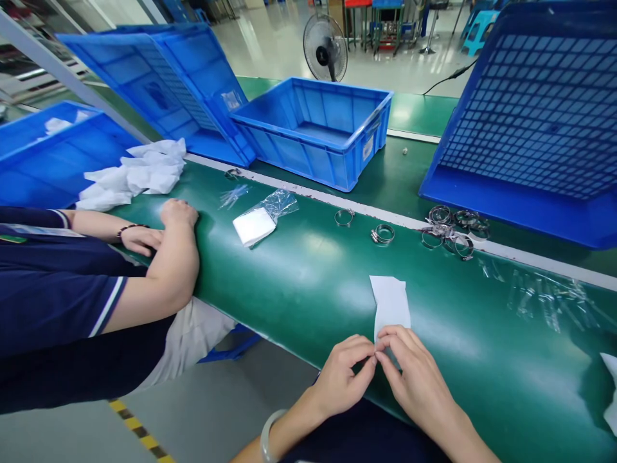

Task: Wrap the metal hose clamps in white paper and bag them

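A flat white packet (391,302) lies on the green work surface (299,283), its near end running under my fingers. My left hand (344,373) pinches thumb and forefinger together at the packet's near left corner. Fingertip to fingertip with it, my right hand (414,373) also pinches there, its fingers covering part of the near end. Any smaller item between the fingertips is hidden. Beyond the packet lie two single metal hose clamps, one clamp (383,234) nearer and another clamp (344,217) to its left. A pile of hose clamps (448,231) is at the right.
Clear plastic pieces (549,299) lie on the right. A white stack with clear wrap (255,226) sits left of centre. A co-worker's arms (168,270) rest at left near white pouches (139,170). Behind stand a blue crate (313,151), a tilted crate (530,122) and a fan (325,48).
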`<state>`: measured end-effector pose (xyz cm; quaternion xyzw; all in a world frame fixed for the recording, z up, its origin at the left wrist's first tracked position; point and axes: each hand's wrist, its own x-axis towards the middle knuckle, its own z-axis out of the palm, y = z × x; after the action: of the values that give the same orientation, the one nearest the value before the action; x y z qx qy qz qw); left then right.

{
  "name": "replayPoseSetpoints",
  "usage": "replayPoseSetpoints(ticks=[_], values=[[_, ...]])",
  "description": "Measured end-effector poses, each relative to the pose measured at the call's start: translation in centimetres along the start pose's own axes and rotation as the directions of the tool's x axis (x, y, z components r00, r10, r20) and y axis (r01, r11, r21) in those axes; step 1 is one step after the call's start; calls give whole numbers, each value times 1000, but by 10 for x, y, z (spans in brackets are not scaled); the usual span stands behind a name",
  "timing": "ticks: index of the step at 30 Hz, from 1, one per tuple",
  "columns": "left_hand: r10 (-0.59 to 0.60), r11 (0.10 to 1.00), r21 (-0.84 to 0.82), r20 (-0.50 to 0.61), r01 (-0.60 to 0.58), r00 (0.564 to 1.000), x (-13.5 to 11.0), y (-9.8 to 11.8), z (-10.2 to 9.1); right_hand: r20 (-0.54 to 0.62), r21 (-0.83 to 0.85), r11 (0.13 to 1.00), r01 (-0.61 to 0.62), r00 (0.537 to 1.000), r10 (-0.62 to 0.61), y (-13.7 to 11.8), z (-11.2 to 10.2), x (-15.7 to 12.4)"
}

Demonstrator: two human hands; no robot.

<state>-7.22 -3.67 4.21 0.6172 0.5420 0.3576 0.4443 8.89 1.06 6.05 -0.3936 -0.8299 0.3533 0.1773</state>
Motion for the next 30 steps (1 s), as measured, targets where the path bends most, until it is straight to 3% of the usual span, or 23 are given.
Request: replayPoseSetpoints(ticks=[30], values=[[69,995,76,9,-70,998,1,2,-1,-3,46,999,19,1000,-19,1,-1,-4]])
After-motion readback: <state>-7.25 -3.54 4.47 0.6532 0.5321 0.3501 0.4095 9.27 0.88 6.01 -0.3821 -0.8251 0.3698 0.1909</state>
